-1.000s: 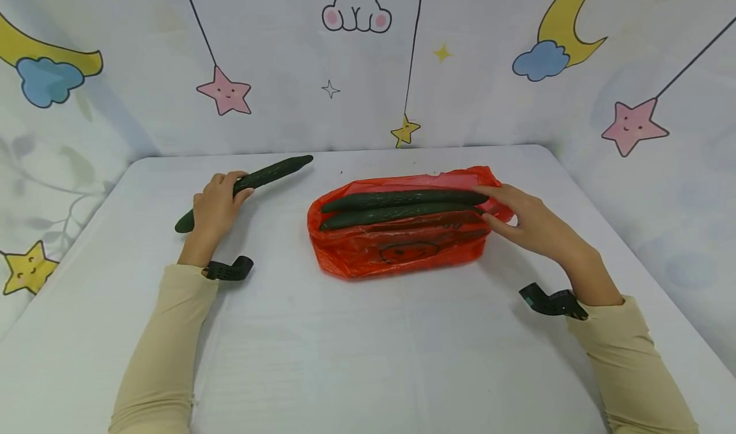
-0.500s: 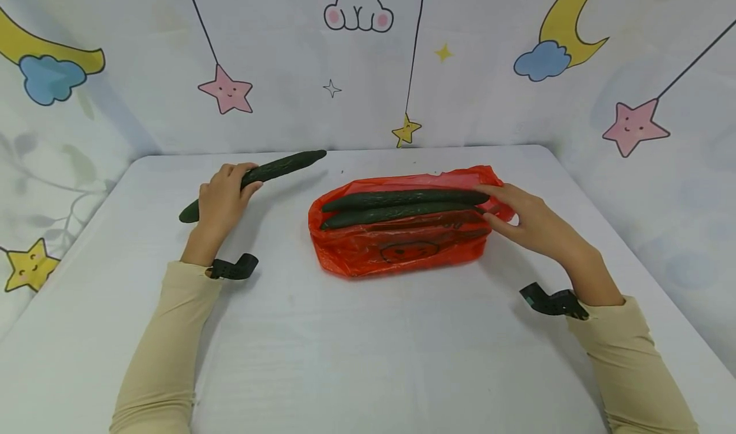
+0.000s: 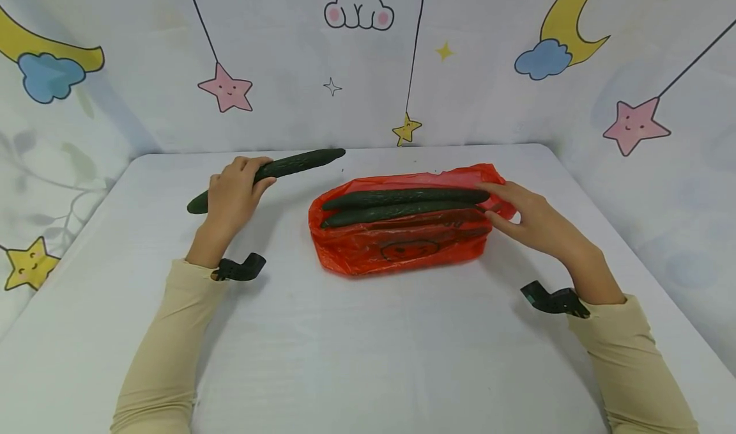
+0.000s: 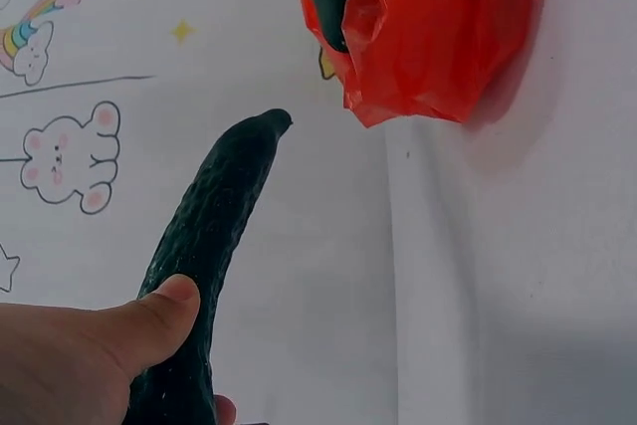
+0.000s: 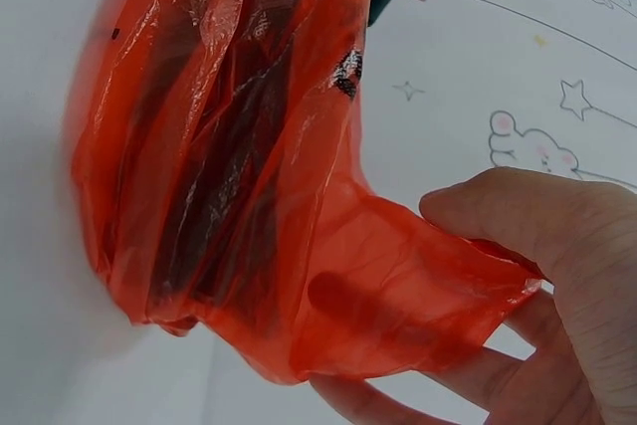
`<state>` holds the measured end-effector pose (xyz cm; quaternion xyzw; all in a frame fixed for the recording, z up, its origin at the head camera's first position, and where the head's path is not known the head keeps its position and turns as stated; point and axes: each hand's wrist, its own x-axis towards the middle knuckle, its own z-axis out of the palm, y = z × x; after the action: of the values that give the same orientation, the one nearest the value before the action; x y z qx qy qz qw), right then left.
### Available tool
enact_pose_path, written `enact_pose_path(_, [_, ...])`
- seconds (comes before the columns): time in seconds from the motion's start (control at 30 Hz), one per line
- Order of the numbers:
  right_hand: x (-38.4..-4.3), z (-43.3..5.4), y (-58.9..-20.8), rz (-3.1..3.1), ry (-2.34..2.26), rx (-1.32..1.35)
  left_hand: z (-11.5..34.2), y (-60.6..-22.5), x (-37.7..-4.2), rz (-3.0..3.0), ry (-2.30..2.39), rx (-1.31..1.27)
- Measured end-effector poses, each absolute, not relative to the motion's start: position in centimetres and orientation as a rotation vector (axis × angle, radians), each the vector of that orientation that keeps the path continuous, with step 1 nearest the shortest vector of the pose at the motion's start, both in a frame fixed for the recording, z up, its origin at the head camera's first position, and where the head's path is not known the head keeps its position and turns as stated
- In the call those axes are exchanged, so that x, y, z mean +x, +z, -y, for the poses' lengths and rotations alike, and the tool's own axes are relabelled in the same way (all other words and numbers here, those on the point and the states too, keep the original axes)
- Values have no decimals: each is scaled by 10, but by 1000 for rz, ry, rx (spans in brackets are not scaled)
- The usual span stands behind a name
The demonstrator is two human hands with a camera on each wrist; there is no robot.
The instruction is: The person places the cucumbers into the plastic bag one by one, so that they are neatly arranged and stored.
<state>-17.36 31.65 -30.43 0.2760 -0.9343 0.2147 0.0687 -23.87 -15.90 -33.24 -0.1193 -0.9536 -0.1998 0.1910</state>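
My left hand (image 3: 232, 194) grips a dark green cucumber (image 3: 301, 161) around its middle, above the far left of the table. In the left wrist view the thumb lies across this cucumber (image 4: 224, 186), its narrow tip pointing toward the bag. A red plastic bag (image 3: 345, 258) lies on its side at centre, its long opening facing up. Two cucumbers (image 3: 405, 197) rest side by side in that opening; darker shapes show through the film below. At the bag's right end, my right hand (image 3: 540, 226) pinches the loose film (image 5: 398, 286) between thumb and fingers.
The white table (image 3: 368, 357) stretches toward me in front of the bag. A pale cloth backdrop (image 3: 276, 50) printed with stars, moons and clouds rises behind its far edge. Black wrist cameras (image 3: 241, 268) sit on both wrists.
My left hand has carried the cucumber to the right and slightly away from me, bringing its tip closer to the bag. The right hand and bag have stayed in place.
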Motion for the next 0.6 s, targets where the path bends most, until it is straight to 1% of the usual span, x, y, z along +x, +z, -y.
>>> enact_pose_path(0.4, [-174, -318, -304, 2807, 662, 830, 142, -326, -232, 2648, -521, -450])
enact_pose_path(0.6, [-175, -316, -304, 2808, 656, 839, 135, -324, -230, 2621, -573, -513])
